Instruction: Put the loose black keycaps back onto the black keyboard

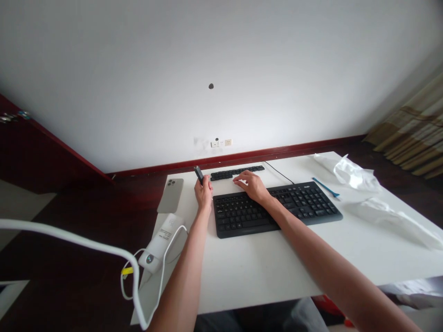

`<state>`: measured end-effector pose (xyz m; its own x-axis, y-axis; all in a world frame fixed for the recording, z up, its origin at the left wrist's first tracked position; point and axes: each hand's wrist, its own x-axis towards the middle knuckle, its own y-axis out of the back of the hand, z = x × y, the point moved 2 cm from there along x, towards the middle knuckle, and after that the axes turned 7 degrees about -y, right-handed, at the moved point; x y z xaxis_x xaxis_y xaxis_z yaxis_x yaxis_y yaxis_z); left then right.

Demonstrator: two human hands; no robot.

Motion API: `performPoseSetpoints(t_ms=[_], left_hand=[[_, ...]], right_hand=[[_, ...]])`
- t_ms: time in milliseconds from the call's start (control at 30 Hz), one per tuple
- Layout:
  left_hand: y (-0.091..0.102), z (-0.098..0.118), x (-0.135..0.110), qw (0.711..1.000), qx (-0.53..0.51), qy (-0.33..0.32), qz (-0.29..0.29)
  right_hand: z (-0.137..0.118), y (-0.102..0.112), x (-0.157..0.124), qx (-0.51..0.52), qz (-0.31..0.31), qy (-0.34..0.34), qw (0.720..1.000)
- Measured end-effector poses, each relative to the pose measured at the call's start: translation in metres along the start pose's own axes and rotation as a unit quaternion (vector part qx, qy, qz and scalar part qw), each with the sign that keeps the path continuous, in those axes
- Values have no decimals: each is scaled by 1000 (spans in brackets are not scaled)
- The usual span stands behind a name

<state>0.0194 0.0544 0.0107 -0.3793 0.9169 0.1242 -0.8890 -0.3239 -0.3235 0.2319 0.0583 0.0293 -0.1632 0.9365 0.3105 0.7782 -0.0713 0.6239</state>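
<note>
— Gripping anything?
— Left hand [203, 192] pinches a small black key-puller [198, 174], at ten o'clock off the matte black keyboard [277, 208]. Right hand [254, 185] rests flat, fingers spread, on its keys; white counter [277, 267] smooth. Lettering unreadable.

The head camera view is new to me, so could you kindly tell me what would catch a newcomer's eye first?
A black keyboard lies mid-table on the white table, with the right hand resting on its top rows. The left hand holds a small dark tool upright beside a row of loose black keycaps. At the left edge lie a phone and a white power bank.
</note>
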Motion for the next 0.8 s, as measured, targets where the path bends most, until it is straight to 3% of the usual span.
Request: performPoseSetpoints(t_ms=[367,533,800], left_hand=[[-1,1,0,1000,-4,6,3],[0,0,0,1000,-3,7,0],[0,0,1,1000,-8,2,-2]], right_hand=[[-1,-4,-1,-71,-32,-27,997],[-1,-3,-3,-94,-6,-60,994],[-1,-2,-2,-98,25,-44,994]])
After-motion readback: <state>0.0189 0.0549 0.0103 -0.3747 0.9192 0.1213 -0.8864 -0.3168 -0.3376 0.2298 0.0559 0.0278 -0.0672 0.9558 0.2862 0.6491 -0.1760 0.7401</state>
